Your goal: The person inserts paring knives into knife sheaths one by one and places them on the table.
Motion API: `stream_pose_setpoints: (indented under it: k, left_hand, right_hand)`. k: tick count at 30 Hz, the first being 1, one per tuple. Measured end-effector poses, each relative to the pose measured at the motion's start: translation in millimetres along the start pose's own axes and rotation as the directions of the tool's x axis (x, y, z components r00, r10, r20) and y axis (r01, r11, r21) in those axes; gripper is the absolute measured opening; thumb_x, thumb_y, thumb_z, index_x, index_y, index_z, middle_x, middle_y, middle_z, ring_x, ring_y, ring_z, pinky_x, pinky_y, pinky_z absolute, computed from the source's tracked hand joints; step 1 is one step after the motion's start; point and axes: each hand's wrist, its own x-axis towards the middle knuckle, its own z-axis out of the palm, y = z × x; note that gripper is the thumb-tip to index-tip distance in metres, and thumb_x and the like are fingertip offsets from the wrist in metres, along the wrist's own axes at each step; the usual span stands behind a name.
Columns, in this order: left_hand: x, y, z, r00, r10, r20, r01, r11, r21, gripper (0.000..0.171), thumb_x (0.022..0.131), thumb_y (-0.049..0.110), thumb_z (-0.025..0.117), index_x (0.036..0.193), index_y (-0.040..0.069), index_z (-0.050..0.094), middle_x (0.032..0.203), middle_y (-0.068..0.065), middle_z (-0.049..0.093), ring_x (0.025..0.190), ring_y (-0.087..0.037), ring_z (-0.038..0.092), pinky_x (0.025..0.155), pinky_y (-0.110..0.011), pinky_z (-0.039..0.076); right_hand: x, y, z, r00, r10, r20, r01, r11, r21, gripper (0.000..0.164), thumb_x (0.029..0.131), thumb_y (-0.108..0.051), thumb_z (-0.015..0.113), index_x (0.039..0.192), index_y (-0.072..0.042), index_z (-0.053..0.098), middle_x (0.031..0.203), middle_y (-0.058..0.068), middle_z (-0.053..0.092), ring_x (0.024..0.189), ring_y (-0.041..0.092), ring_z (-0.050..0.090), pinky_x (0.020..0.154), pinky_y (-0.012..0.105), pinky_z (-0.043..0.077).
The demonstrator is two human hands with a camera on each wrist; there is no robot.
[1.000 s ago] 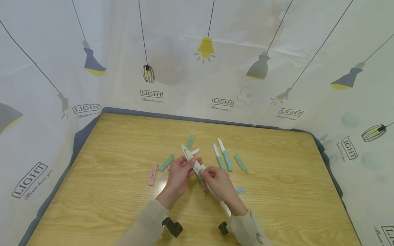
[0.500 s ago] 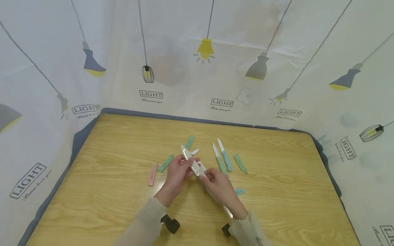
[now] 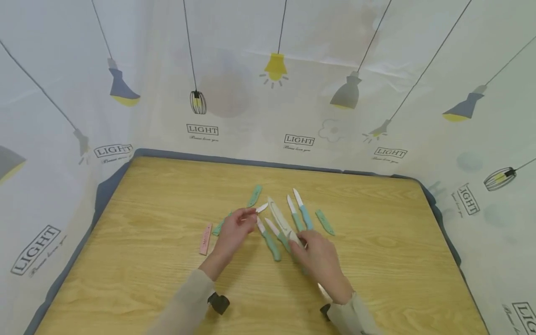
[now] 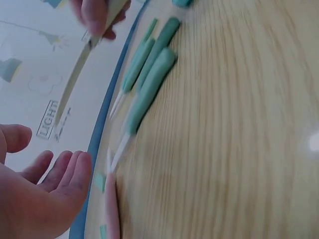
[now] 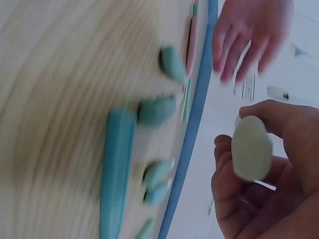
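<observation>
My right hand (image 3: 320, 256) grips a cream knife (image 3: 281, 217) in its sheath, tip pointing forward above the table. In the right wrist view the butt of its handle faces the camera between thumb and fingers. My left hand (image 3: 234, 228) is off the knife, its fingers loosely bent with nothing between them, as the left wrist view confirms. Beneath the left hand lies a pink-handled knife (image 4: 113, 209); in the head view only its white blade (image 3: 262, 208) shows. Two green-handled knives (image 3: 271, 244) lie bare on the table between my hands.
Farther right lie another green-handled knife (image 3: 295, 216) and a blue-handled one (image 3: 304, 214). Green sheaths (image 3: 254, 196) and a pink sheath (image 3: 205, 239) are scattered around. A blue sheath (image 5: 117, 174) lies below my right hand. Printed cloth (image 3: 234, 139) walls the table's far edge.
My left hand has let go of the cream knife and drawn slightly left. The right hand has carried it to the right, uncovering the two green-handled knives.
</observation>
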Motion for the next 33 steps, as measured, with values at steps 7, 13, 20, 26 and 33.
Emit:
stream_pose_setpoints:
  k: [7, 13, 20, 26, 33]
  left_hand:
    - [-4.8, 1.0, -32.8, 0.994, 0.025, -0.104, -0.01, 0.99, 0.141, 0.039, 0.095, 0.023, 0.058, 0.128, 0.002, 0.058, 0.125, -0.007, 0.061, 0.11, -0.023, 0.059, 0.09, -0.038, 0.052]
    - [-8.2, 2.8, -51.4, 0.99, -0.012, -0.138, 0.019, 0.999, 0.049, 0.037, 0.095, 0.016, 0.058, 0.129, -0.001, 0.055, 0.128, -0.013, 0.057, 0.113, -0.029, 0.057, 0.092, -0.04, 0.052]
    - [-9.1, 3.8, -63.1, 0.983, -0.012, -0.184, 0.022, 0.998, 0.053, 0.036, 0.095, 0.015, 0.059, 0.128, 0.0, 0.055, 0.126, -0.013, 0.059, 0.111, -0.028, 0.058, 0.091, -0.036, 0.052]
    - [-13.1, 2.7, -74.9, 0.974, 0.035, -0.223, 0.0, 0.987, 0.159, 0.036, 0.097, 0.02, 0.056, 0.128, 0.002, 0.056, 0.125, -0.011, 0.06, 0.113, -0.024, 0.055, 0.097, -0.037, 0.047]
    - [-15.0, 4.7, -85.1, 0.97, 0.044, -0.24, 0.019, 0.968, 0.251, 0.037, 0.098, 0.022, 0.054, 0.128, 0.0, 0.057, 0.126, -0.015, 0.059, 0.115, -0.026, 0.054, 0.097, -0.041, 0.047]
  right_hand:
    - [-4.7, 43.0, -22.8, 0.996, 0.09, -0.023, -0.09, 0.996, -0.026, 0.025, 0.092, -0.03, 0.063, 0.077, -0.011, 0.067, 0.064, -0.003, 0.047, 0.051, 0.011, 0.039, 0.042, 0.024, 0.035]
    - [-4.4, 81.0, -43.1, 0.976, 0.216, -0.004, -0.216, 0.975, -0.056, 0.033, 0.096, -0.031, 0.057, 0.068, -0.012, 0.057, 0.058, 0.0, 0.043, 0.048, 0.013, 0.038, 0.04, 0.025, 0.032]
    - [-2.9, 107.8, -50.0, 0.971, 0.241, -0.007, -0.24, 0.965, -0.105, 0.036, 0.097, -0.03, 0.054, 0.067, -0.009, 0.055, 0.054, 0.001, 0.043, 0.044, 0.014, 0.039, 0.037, 0.025, 0.035]
    - [1.7, 127.0, -51.5, 0.975, 0.221, -0.013, -0.221, 0.962, -0.162, 0.04, 0.098, -0.027, 0.052, 0.062, -0.01, 0.049, 0.053, 0.002, 0.043, 0.042, 0.014, 0.04, 0.035, 0.026, 0.037]
    - [5.3, 149.5, -58.2, 0.965, 0.262, 0.009, -0.254, 0.943, -0.213, 0.04, 0.099, -0.025, 0.048, 0.063, -0.008, 0.048, 0.056, 0.005, 0.046, 0.044, 0.017, 0.043, 0.036, 0.028, 0.038]
